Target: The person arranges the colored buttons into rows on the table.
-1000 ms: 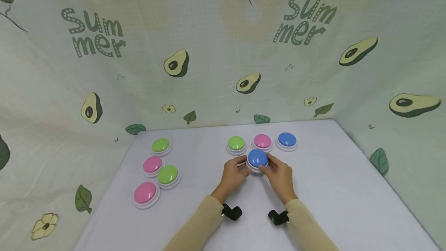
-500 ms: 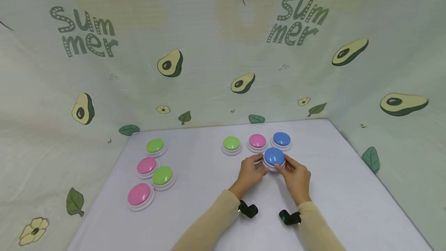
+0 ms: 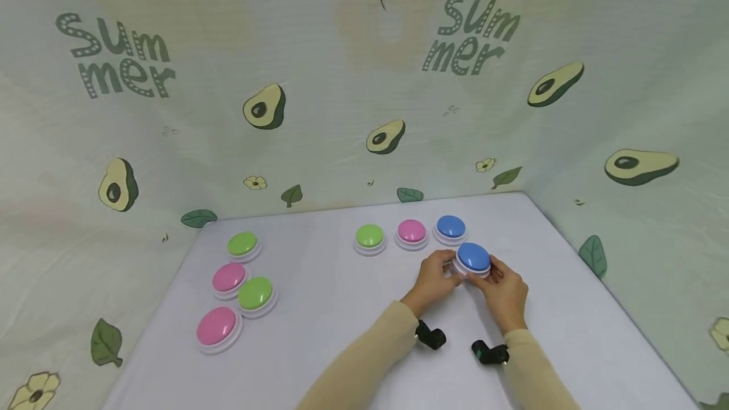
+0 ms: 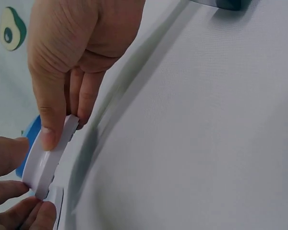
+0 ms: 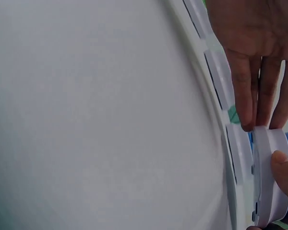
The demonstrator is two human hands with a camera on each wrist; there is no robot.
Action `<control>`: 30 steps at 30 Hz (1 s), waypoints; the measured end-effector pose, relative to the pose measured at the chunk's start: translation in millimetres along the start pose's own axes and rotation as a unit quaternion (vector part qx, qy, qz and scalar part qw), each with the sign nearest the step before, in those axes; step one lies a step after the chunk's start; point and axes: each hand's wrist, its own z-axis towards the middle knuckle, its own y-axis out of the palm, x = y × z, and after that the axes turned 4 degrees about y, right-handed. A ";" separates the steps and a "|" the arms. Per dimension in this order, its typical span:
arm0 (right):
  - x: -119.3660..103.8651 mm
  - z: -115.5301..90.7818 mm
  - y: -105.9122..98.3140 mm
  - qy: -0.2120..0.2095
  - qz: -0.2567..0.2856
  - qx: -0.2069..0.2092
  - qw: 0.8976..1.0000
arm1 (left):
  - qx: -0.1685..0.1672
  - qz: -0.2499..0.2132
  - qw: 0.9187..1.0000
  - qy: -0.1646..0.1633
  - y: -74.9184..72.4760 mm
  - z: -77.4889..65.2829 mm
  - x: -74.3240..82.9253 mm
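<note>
A dome-topped blue push button (image 3: 474, 257) with a white round base is held between both hands. My left hand (image 3: 434, 280) grips the base from the left, my right hand (image 3: 505, 295) from the right. In the left wrist view the button's white base (image 4: 48, 155) has a thumb on its side, and fingers come from the left edge. Its underside with small dark feet faces the bare tabletop in the right wrist view, apart from it. Just behind stands a second blue button (image 3: 451, 226), with a pink button (image 3: 412, 231) and a green button (image 3: 369, 235) left of it.
On the left of the white table (image 3: 342, 328) stand two green buttons, one far (image 3: 242, 243) and one nearer (image 3: 255, 293), beside two pink buttons, a farther one (image 3: 229, 278) and a nearer one (image 3: 216, 326). A printed cloth (image 3: 319, 81) hangs behind the table.
Both hands have carried the blue button to the right, from in front of the pink button to in front of and slightly right of the other blue button. The head view has shifted slightly.
</note>
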 end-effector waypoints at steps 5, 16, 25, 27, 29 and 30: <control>4.6 6.7 -6.9 0.021 -0.028 0.008 0.999 | -0.020 0.010 1.000 -0.010 12.0 8.0 0.8; 6.0 21.8 -17.3 0.036 -0.049 0.024 0.998 | -0.029 -0.013 0.998 -0.051 32.6 21.9 6.7; 7.0 32.2 -22.8 0.055 -0.073 0.022 0.996 | -0.049 0.014 0.997 -0.053 41.7 30.5 8.0; 7.3 34.1 -24.3 0.051 -0.079 0.026 0.995 | -0.053 0.028 0.997 -0.051 42.4 32.2 7.9; 7.4 35.3 -25.0 0.046 -0.086 0.028 0.995 | -0.057 0.035 0.996 -0.051 42.8 32.9 7.3; 7.5 36.0 -25.3 0.045 -0.088 0.028 0.995 | -0.059 0.036 0.996 -0.052 43.1 33.3 7.1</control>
